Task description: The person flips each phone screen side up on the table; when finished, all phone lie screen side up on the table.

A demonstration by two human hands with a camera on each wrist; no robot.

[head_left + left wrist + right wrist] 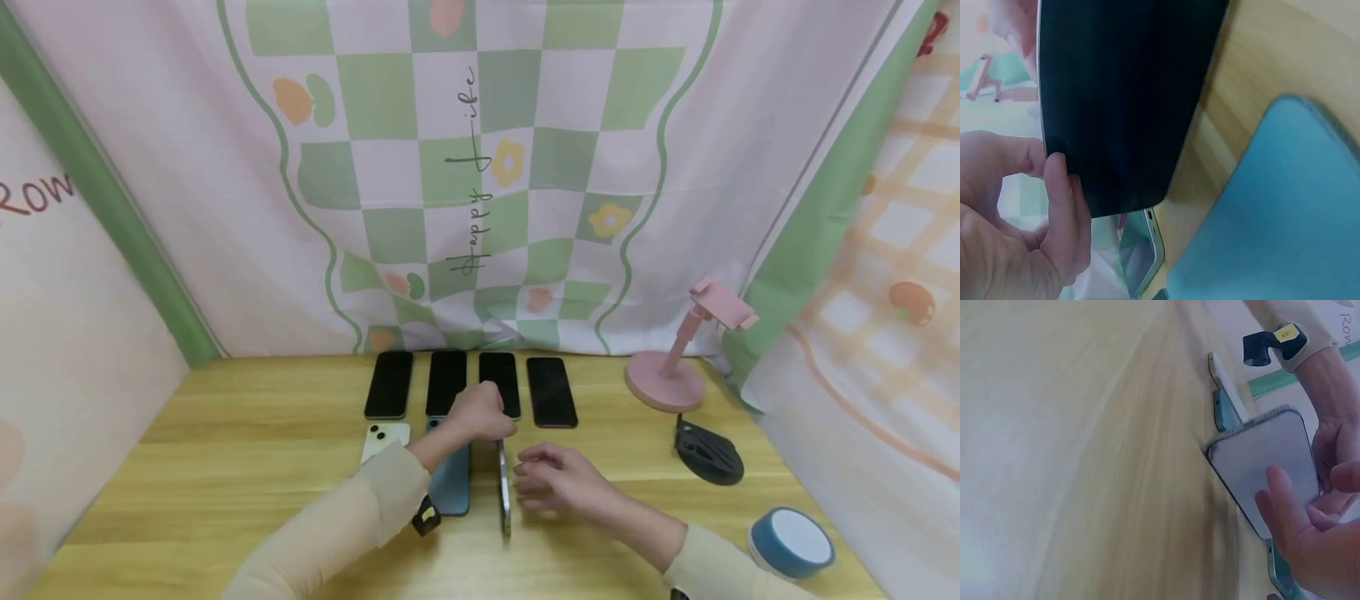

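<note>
My left hand [482,411] pinches the far end of a smartphone [504,492] between thumb and fingers. The phone stands up on its long edge; its dark screen [1122,106] faces left, and its pale back [1254,456] faces my right hand [564,482]. That right hand is just right of the phone, fingers loosely bent, and its fingertips overlap the back in the right wrist view. Left of the held phone, a blue phone [452,479] lies face down. Beside it is a white phone [384,439], partly hidden by my left sleeve.
Several phones lie screen up in a row at the back, including a black one [552,392] at its right end. Rightward stand a pink phone stand [667,379], a black mouse [708,452] and a blue-sided round object with a white top [791,543]. A curtain [487,208] hangs behind the table.
</note>
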